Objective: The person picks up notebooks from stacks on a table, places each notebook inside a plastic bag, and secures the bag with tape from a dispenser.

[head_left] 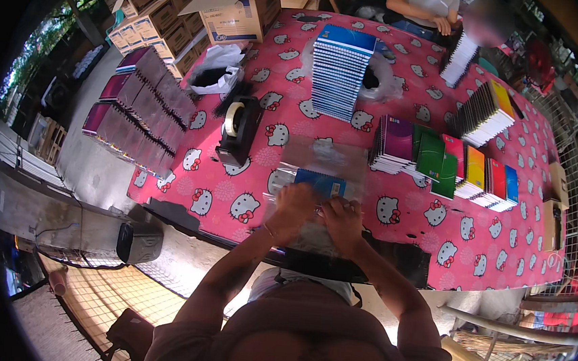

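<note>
— What is lying before you?
— A blue notebook (323,181) is lying on the pink-covered desk (234,182), clear plastic (326,151) showing around it.
— And the grip?
— My left hand (294,205) and right hand (342,217) are covering its near edge; whether either is gripping, I cannot tell.

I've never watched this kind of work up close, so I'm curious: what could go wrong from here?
The clear plastic at the blue notebook might crease or tear, with the left hand and right hand both working there. Farther off, the tall stack of blue notebooks could topple if bumped, perhaps knocking the shorter notebook piles on its right.
</note>
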`<action>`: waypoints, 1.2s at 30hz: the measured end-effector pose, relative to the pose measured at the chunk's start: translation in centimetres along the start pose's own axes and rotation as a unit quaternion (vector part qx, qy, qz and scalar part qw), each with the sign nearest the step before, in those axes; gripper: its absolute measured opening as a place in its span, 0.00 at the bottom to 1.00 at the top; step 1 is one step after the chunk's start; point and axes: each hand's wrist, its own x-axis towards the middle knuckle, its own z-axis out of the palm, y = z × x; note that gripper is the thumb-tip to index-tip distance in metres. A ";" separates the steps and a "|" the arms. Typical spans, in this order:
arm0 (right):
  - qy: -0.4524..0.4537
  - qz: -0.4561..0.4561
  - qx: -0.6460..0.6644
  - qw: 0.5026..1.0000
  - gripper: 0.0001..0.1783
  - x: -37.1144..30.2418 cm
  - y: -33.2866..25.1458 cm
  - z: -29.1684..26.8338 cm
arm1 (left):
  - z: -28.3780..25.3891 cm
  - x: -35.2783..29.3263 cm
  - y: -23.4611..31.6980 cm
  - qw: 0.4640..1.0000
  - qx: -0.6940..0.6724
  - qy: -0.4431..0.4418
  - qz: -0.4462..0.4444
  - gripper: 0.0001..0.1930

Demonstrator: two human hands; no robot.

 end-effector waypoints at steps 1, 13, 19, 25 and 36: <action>-0.007 0.001 -0.008 1.000 0.20 -0.1 0.0 0.0 | 0.3 -0.1 0.0 1.000 -0.013 0.015 -0.006 0.17; -0.193 0.098 0.266 0.939 0.31 7.6 7.2 1.5 | 4.1 -4.5 -0.1 0.894 0.021 0.308 0.325 0.15; -0.408 0.252 0.529 0.700 0.52 11.4 14.5 -2.0 | 0.8 -3.9 -2.3 0.888 -0.269 0.308 0.213 0.12; -0.219 0.209 0.513 0.803 0.38 7.6 9.8 -6.5 | 2.8 -0.9 -6.8 0.887 -0.321 0.315 0.101 0.21; 0.022 -0.066 0.184 0.980 0.15 9.1 0.6 -12.4 | -5.6 3.8 -25.0 0.773 -0.609 0.142 -0.108 0.09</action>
